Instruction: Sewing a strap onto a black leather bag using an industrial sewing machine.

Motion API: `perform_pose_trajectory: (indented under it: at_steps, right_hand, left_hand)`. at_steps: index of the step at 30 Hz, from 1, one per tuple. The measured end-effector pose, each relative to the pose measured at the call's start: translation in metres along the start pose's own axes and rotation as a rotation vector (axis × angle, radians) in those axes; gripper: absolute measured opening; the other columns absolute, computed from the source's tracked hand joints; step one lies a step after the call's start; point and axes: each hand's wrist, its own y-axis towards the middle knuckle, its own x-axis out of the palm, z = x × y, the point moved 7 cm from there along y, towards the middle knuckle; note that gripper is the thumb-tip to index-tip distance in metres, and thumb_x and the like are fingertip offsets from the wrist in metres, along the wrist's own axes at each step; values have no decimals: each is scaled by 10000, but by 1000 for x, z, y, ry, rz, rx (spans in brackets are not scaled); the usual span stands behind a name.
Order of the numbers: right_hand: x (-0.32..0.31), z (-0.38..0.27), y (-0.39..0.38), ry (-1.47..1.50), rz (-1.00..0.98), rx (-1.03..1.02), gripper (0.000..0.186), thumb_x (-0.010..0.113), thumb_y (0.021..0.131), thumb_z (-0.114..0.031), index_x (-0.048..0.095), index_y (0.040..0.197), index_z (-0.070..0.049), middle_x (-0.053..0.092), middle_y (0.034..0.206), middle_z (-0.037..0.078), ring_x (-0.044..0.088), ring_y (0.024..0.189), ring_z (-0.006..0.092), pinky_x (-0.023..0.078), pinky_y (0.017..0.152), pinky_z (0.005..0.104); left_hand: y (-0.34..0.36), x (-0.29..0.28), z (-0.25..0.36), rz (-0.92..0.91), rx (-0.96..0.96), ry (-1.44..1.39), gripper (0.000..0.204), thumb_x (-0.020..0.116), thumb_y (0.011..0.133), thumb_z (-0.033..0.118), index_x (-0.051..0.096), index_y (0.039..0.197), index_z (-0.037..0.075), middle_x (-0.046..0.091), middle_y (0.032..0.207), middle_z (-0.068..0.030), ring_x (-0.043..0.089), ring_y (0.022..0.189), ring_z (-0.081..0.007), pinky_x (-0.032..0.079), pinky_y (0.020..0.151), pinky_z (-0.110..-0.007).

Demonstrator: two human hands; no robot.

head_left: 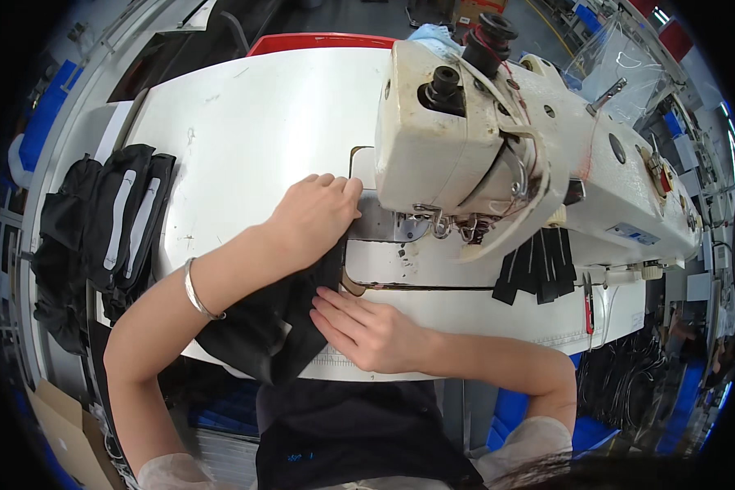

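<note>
Hands (314, 219) touch black fabric (257, 331) lying partly between them.

A sewing workshop, identified by the white industrial sewing machine (425, 147) set on a white tabletop (253, 131). Stacked black fabric pieces (98, 212) lie left of the machine; black strips (539, 269) and red-handled snips (589, 309) lie on its near side. Beyond the machine, a grey floor (359, 16) marked with a yellow line (550, 27) indicates a factory-type room.
</note>
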Motion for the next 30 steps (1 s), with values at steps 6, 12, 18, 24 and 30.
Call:
perform_pose_trajectory:
  at_steps: [6, 12, 18, 24, 30]
  right_hand:
    - [-15, -6, 0, -157, -160, -49, 400, 553, 698, -155, 633, 997, 98, 628, 1023, 220, 607, 1019, 352, 476, 932, 447]
    - [-10, -7, -12, -323, -238, -131, 379, 548, 710, -151, 642, 1000, 75, 635, 1000, 204, 607, 1025, 326, 468, 947, 431]
    - [-25, 10, -26, -134, -151, -71, 369, 573, 698, -126, 633, 1006, 70, 626, 1023, 187, 611, 1007, 311, 479, 935, 409]
    - [-35, 45, -37, -205, -129, -29, 373, 594, 693, -77, 621, 1033, 74, 617, 1056, 183, 596, 1054, 308, 500, 907, 386]
    - [-33, 54, -43, -181, -164, 102, 309, 581, 702, -112, 645, 976, 15, 635, 1047, 121, 619, 1019, 277, 512, 863, 347]
  left_hand:
    - [-21, 11, -8, 172, -119, -361, 172, 579, 881, 137, 468, 968, 39, 596, 789, -154, 601, 689, -343, 484, 594, -396]
    - [-14, 5, -6, 266, 1, -472, 195, 599, 857, 76, 504, 1019, 23, 569, 797, -144, 591, 658, -332, 476, 568, -403]
    - [-1, 6, 1, 274, 69, -317, 120, 612, 844, 92, 546, 855, -7, 558, 822, -134, 580, 617, -345, 477, 503, -401]
    - [38, 23, -16, 220, 127, -552, 245, 647, 793, 72, 605, 1020, -10, 618, 1029, -177, 624, 815, -362, 517, 726, -404]
    - [37, 27, -15, 158, 110, -569, 260, 649, 793, 74, 604, 1034, -9, 617, 1045, -177, 619, 846, -357, 508, 752, -401]
